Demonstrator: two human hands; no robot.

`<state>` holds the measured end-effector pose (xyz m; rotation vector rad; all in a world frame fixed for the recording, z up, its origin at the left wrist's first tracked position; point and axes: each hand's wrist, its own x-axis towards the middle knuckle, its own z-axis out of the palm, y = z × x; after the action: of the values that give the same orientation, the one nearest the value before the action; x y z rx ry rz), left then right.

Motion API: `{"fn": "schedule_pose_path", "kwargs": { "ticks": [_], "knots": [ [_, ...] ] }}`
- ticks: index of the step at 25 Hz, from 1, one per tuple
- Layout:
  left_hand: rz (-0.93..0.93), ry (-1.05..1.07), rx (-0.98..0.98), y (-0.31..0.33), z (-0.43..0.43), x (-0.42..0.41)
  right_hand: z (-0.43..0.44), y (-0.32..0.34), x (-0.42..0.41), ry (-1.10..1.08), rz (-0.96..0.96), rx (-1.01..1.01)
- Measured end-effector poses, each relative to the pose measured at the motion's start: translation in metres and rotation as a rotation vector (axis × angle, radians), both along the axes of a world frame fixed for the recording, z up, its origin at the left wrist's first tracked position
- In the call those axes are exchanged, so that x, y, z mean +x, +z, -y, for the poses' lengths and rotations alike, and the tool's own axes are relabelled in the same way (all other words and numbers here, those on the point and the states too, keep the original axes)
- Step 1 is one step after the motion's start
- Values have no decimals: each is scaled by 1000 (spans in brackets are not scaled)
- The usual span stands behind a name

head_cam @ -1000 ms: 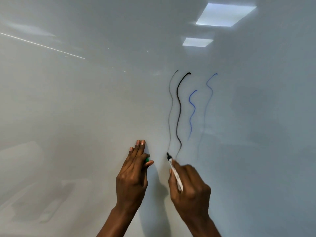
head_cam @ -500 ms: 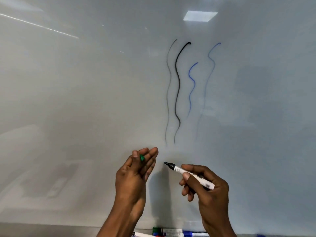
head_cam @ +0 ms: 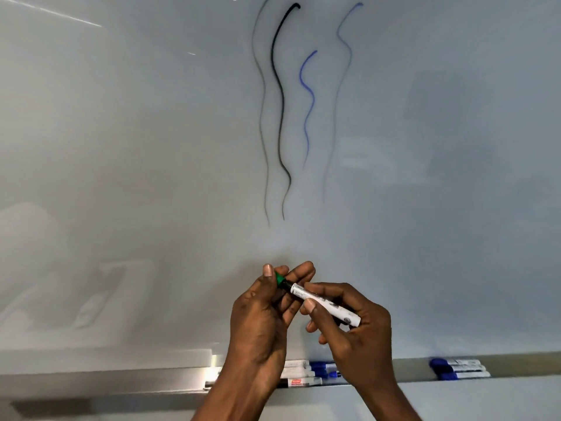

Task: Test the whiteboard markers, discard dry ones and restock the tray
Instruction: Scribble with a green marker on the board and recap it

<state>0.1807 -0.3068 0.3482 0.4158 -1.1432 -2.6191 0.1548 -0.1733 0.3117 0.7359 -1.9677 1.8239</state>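
Observation:
My right hand (head_cam: 349, 332) grips a white-barrelled marker (head_cam: 324, 303) in front of the whiteboard (head_cam: 151, 147). Its dark tip end sits in a green cap (head_cam: 280, 279) that my left hand (head_cam: 264, 314) pinches between thumb and fingers. Above the hands, the board carries two black wavy lines (head_cam: 279, 110), one faint and one bold, and two blue wavy lines (head_cam: 306, 110), the right one very faint. Below the hands runs the metal marker tray (head_cam: 121, 381).
On the tray lie several markers (head_cam: 303, 373) partly hidden behind my wrists, some blue-capped, and a group of blue-capped markers (head_cam: 458, 369) further right. Ceiling light reflections streak the board's upper left.
The right hand lifted the marker off the board after drawing the faint black line and brought its tip to the green cap in the left hand. The view tilted down, showing the tray.

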Motion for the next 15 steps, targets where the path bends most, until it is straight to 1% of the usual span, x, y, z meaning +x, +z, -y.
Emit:
{"fn": "schedule_pose_path", "kwargs": {
  "ticks": [1,6,11,12,13,15],
  "knots": [
    [9,10,-37,-4,-6,-1,-4,-6,-1,-24,3,24],
    [12,34,-279,-33,-47,-2,-27,-43,3,-126,133,112],
    [-8,-77,-479,-61,-92,-7,-70,-70,9,-187,347,53],
    [-13,-95,-518,-65,-100,-8,-77,-72,11,-172,399,21],
    [-15,-116,-555,-70,-109,-11,-86,-74,11,-141,493,-62],
    [-22,-155,-608,-78,-126,-19,-104,-77,8,-16,756,-328]
  ]
}}
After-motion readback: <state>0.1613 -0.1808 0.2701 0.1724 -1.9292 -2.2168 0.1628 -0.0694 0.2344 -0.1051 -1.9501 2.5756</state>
